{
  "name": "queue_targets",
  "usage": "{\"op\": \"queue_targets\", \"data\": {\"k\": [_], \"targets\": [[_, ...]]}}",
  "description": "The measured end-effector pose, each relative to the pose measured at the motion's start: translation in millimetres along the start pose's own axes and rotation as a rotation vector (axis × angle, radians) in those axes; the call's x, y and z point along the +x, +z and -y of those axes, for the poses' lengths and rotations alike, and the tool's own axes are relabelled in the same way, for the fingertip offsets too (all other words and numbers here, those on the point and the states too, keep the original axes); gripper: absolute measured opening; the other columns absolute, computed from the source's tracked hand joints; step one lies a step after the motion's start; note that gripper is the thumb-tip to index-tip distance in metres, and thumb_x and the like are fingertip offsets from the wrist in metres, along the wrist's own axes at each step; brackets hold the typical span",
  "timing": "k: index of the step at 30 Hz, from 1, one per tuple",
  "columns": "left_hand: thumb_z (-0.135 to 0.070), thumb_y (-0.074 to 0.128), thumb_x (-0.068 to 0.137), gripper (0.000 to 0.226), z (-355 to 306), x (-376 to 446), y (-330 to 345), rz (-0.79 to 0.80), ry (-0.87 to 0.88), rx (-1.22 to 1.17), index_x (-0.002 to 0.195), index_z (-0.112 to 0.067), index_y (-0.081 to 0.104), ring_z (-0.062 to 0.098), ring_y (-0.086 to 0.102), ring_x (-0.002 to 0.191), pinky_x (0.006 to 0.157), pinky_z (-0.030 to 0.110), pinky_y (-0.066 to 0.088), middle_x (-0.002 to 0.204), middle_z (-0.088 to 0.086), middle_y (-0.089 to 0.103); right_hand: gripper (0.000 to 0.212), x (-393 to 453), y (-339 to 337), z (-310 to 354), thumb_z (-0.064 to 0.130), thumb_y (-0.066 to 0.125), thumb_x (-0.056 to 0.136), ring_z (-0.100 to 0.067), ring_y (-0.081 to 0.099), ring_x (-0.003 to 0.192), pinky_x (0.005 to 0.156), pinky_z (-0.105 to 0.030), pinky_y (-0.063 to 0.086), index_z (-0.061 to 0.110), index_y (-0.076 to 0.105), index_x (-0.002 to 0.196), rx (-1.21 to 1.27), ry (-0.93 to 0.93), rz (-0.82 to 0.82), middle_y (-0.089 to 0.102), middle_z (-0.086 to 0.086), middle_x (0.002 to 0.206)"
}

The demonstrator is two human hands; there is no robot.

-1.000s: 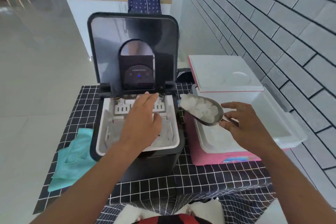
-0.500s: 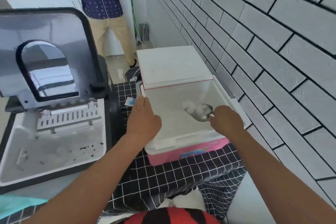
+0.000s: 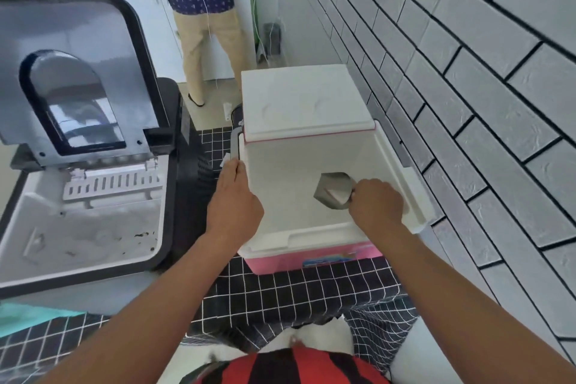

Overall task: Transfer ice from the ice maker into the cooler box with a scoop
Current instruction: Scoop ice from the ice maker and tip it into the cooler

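Observation:
The pink cooler box with white lining stands open at centre right, its white lid tipped back. My right hand grips the handle of a metal scoop held inside the box, tilted down; I see no ice left in it. My left hand rests on the cooler's left rim, fingers lying along the edge. The black ice maker sits at left with its lid raised, and its white basket holds a little ice.
A black-and-white checked cloth covers the table. A teal cloth lies at the lower left. A white brick wall runs close along the right. A person stands at a counter behind the table.
The scoop went from above the cooler's edge, heaped with ice, down into the box and tipped over. My left hand left the ice maker for the cooler's rim. My view swung right.

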State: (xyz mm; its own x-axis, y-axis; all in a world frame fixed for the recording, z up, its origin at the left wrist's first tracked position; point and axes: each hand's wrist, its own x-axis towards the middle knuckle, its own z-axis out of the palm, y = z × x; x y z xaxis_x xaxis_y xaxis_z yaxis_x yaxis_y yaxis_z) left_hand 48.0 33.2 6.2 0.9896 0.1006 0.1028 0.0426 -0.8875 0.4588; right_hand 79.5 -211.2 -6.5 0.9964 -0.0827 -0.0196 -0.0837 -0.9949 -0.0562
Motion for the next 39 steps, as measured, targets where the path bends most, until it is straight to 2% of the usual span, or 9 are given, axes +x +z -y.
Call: {"op": "queue_targets", "data": {"k": [8, 12, 18, 23, 27, 29, 32, 35, 39], "targets": [[-0.002, 0.046, 0.09, 0.064, -3, 0, 0, -0.003, 0.049, 0.078, 0.148, 0.006, 0.022, 0.022, 0.012, 0.148, 0.121, 0.03, 0.011, 0.159, 0.015, 0.019, 0.01, 2, 10, -11, 0.012, 0.058, 0.078, -0.025, 0.057, 0.07, 0.055, -0.027, 0.035, 0.015, 0.058, 0.069, 0.18, -0.015, -0.005, 0.056, 0.0, 0.069], [-0.003, 0.048, 0.088, 0.064, -1, 2, 1, -0.021, 0.042, 0.058, 0.148, 0.004, 0.026, 0.019, 0.019, 0.146, 0.117, 0.024, 0.02, 0.157, 0.009, 0.022, 0.01, 1, 13, -14, 0.018, 0.057, 0.081, -0.024, 0.057, 0.065, 0.053, -0.027, 0.038, 0.016, 0.064, 0.073, 0.249, -0.051, -0.07, 0.061, 0.0, 0.069], [-0.02, 0.052, 0.094, 0.061, 8, 6, -27, 0.046, 0.056, -0.016, 0.149, -0.012, 0.028, 0.018, 0.027, 0.143, 0.11, 0.031, 0.029, 0.158, 0.001, 0.021, 0.022, -10, 0, -10, 0.022, 0.057, 0.085, -0.022, 0.054, 0.059, 0.046, -0.026, 0.032, 0.019, 0.056, 0.063, 0.344, -0.107, -0.163, 0.055, 0.004, 0.061], [-0.03, 0.053, 0.095, 0.054, 49, -12, -94, -0.152, 0.156, -0.089, 0.146, -0.026, 0.035, 0.011, 0.037, 0.134, 0.107, 0.026, 0.026, 0.149, -0.005, 0.039, 0.022, -26, -39, 25, 0.029, 0.064, 0.081, -0.01, 0.052, 0.054, 0.048, -0.029, 0.039, 0.021, 0.056, 0.062, 0.537, -0.148, -0.194, 0.056, 0.005, 0.056], [-0.026, 0.052, 0.095, 0.053, 114, -35, -134, -0.231, 0.002, -0.012, 0.146, -0.027, 0.037, 0.022, 0.041, 0.134, 0.107, 0.043, 0.038, 0.15, -0.001, 0.039, 0.015, -39, -85, 87, 0.029, 0.064, 0.08, -0.012, 0.054, 0.058, 0.054, -0.031, 0.045, 0.018, 0.062, 0.07, 0.632, -0.296, -0.17, 0.059, 0.004, 0.059], [-0.021, 0.053, 0.094, 0.054, 150, -47, -149, -0.244, -0.069, 0.027, 0.145, -0.023, 0.039, 0.025, 0.043, 0.133, 0.105, 0.048, 0.041, 0.15, 0.002, 0.039, 0.018, -47, -108, 123, 0.028, 0.065, 0.081, -0.011, 0.051, 0.059, 0.052, -0.031, 0.04, 0.022, 0.059, 0.066, 0.567, -0.421, -0.134, 0.056, 0.006, 0.059], [-0.01, 0.057, 0.091, 0.056, 200, -61, -166, -0.246, -0.197, 0.051, 0.144, -0.006, 0.041, 0.032, 0.04, 0.135, 0.109, 0.048, 0.037, 0.149, 0.013, 0.038, 0.007, -58, -135, 178, 0.031, 0.065, 0.082, -0.01, 0.055, 0.063, 0.053, -0.028, 0.041, 0.029, 0.068, 0.076, 0.422, -0.584, -0.015, 0.062, 0.011, 0.068], [-0.009, 0.056, 0.09, 0.059, 231, -67, -174, -0.186, -0.307, 0.017, 0.145, -0.001, 0.037, 0.033, 0.033, 0.14, 0.114, 0.047, 0.03, 0.153, 0.017, 0.032, 0.008, -67, -145, 233, 0.028, 0.061, 0.083, -0.013, 0.055, 0.063, 0.05, -0.025, 0.037, 0.028, 0.069, 0.08, 0.111, -0.671, 0.016, 0.06, 0.009, 0.069], [-0.005, 0.05, 0.093, 0.06, 237, -67, -169, -0.21, -0.285, -0.076, 0.149, -0.006, 0.031, 0.023, 0.028, 0.143, 0.112, 0.03, 0.026, 0.159, 0.007, 0.023, 0.005, -83, -144, 295, 0.012, 0.057, 0.076, -0.015, 0.045, 0.053, 0.045, -0.023, 0.028, 0.016, 0.056, 0.073, -0.249, -0.722, -0.001, 0.047, 0.003, 0.062]]}}
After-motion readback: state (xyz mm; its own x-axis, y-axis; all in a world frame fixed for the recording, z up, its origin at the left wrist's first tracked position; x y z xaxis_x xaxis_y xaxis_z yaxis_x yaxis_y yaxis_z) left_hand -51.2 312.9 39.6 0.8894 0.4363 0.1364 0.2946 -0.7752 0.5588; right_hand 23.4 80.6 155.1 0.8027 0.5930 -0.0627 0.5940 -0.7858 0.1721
